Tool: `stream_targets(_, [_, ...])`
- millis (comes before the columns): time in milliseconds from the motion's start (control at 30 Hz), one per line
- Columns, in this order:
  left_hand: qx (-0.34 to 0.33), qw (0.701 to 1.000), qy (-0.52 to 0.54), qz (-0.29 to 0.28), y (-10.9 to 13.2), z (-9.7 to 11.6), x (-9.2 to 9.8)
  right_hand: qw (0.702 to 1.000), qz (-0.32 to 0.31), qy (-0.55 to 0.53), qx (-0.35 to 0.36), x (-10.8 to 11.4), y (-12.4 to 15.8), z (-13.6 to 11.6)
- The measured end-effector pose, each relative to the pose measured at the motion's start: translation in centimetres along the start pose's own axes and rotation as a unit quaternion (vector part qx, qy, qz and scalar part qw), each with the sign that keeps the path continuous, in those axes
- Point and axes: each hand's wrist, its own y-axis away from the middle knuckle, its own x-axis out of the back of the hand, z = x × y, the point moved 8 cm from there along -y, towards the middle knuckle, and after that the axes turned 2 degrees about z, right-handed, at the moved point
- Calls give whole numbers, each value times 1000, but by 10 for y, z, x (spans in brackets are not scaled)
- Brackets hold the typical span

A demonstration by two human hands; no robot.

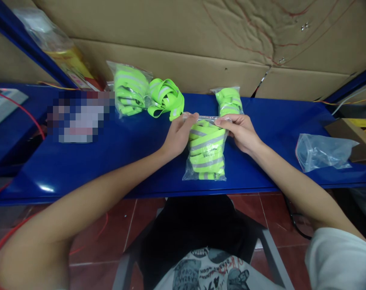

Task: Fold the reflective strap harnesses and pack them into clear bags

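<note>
Head view: a clear bag [207,151] of yellow-green reflective strap is held over the front part of the blue bench [125,151], between the left hand [178,135] and the right hand [241,131]. Both hands are closed in thumb-and-finger pinches, one near each end of the bag's top edge. The step in hand appears to be closing the mouth; the next move would call for even pressure along that edge, clear of the strap. The mouth points away from the wearer, the long axis running front to back (whether the lower end touches the bench cannot be told).
</note>
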Motion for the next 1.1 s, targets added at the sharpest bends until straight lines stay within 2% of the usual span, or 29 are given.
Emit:
stream_targets(100, [4,1000,-1,14,-1,-4,3,999,-3,11,-36,2,0,5])
stream_targets(267, [-10,999,-31,-38,4,5,-6,997,-38,8,-68,-1,0,12])
stream_targets(467, [14,999,-20,-34,4,0,-8,999,-29,12,-31,-1,-1,9])
stream_targets(667, [89,995,41,-12,1,-13,-1,999,-9,42,27,3,-4,3])
stream_targets(900, [50,997,49,19,-1,-2,6,998,6,45,31,5,-3,-1])
stream_targets(1100, [-4,999,42,2,-2,5,4,1000,21,9,-5,6,-4,1])
